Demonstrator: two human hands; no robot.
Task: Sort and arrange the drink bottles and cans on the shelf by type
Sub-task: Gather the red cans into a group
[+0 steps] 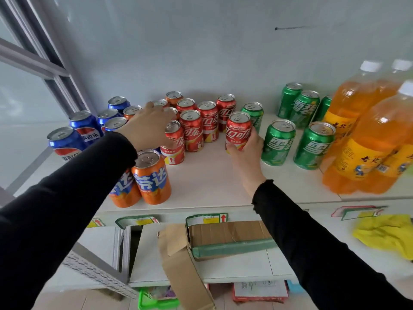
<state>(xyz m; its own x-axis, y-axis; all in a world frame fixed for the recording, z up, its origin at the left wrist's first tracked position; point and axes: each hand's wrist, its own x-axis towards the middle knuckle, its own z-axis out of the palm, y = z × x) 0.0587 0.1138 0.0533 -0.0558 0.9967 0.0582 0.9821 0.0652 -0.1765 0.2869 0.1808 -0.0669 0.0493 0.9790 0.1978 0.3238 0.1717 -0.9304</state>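
The right hand grips one red can on the shelf, near five green cans, while the left hand reaches flat over other cans, holding nothing.

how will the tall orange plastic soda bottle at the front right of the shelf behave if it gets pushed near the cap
The tall orange plastic soda bottle looks nearly full, so it is probably heavy. Tall and narrow, it would likely tip rather than slide, perhaps onto the green cans beside it. Its smooth wall may feel slippery.

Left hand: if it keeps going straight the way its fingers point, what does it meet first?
Probably the red cans at the back; the left hand points up-right over them. Whether it already touches one is unclear.
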